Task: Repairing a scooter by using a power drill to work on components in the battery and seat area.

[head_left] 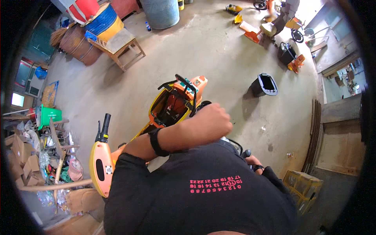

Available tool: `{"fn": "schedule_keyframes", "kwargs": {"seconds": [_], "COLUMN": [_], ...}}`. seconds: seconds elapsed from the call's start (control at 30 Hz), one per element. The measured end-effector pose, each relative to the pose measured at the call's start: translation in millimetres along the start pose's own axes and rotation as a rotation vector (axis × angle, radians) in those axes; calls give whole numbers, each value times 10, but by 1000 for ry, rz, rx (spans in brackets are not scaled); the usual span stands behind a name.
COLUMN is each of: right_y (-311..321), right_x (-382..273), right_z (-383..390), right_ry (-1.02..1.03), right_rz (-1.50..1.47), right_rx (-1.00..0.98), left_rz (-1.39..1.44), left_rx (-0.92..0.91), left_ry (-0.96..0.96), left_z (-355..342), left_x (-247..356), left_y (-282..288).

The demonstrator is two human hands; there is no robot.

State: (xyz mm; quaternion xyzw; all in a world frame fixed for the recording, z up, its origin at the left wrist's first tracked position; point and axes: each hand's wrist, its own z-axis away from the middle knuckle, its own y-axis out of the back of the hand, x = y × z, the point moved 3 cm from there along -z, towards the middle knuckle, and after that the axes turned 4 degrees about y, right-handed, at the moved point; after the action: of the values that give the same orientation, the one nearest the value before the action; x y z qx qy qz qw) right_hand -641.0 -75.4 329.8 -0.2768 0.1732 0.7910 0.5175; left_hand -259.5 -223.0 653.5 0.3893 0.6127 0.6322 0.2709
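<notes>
An orange and yellow scooter (102, 166) stands below me, its black handlebar grip (105, 126) at the left. In its body gapes an open compartment (171, 105) with dark parts and wires inside, and a black rear rack (191, 92) rises beside it. My left hand (214, 121) is closed in a fist just right of the rack; whatever it may hold is hidden beneath it. Partly covered by my black shirt, my right hand (254, 161) is lower right, near a black rounded knob (246, 153). Its fingers are hidden.
A black and grey bucket (266, 85) stands on the floor at right. A taped carton (303, 186) sits lower right. At left lie cardboard and plastic scraps (31, 164) by a green crate (51, 116). A wooden stool (121, 45) and drums stand behind; a person (280, 21) is among parts far right.
</notes>
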Motion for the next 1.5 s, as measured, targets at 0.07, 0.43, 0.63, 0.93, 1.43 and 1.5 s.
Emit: {"fn": "schedule_keyframes", "kwargs": {"seconds": [0.07,0.43,0.63,0.93,1.43,1.5], "right_y": [-646,-685,-1262,-2451,-1471,-1406], "right_x": [-958,-633,-246,1965,-286,-182], "right_z": [798,883,883,1640,643,661], "right_ry": [205,373,305,149,-131,-158], "right_rz": [-166,8,63,51,100,118], "right_rx": [254,427,402,381,232,208], "left_rz": [-63,-180,-325,-65,870,982], "left_rx": [78,326,660,461,-56,-117], "left_ry": [-87,-606,-598,-415,-48,11], "left_z": [1,-19,289,445,642,776], "left_x": [208,1058,1642,1491,566,433], "left_y": [428,2009,2115,1972,1306,1193]}}
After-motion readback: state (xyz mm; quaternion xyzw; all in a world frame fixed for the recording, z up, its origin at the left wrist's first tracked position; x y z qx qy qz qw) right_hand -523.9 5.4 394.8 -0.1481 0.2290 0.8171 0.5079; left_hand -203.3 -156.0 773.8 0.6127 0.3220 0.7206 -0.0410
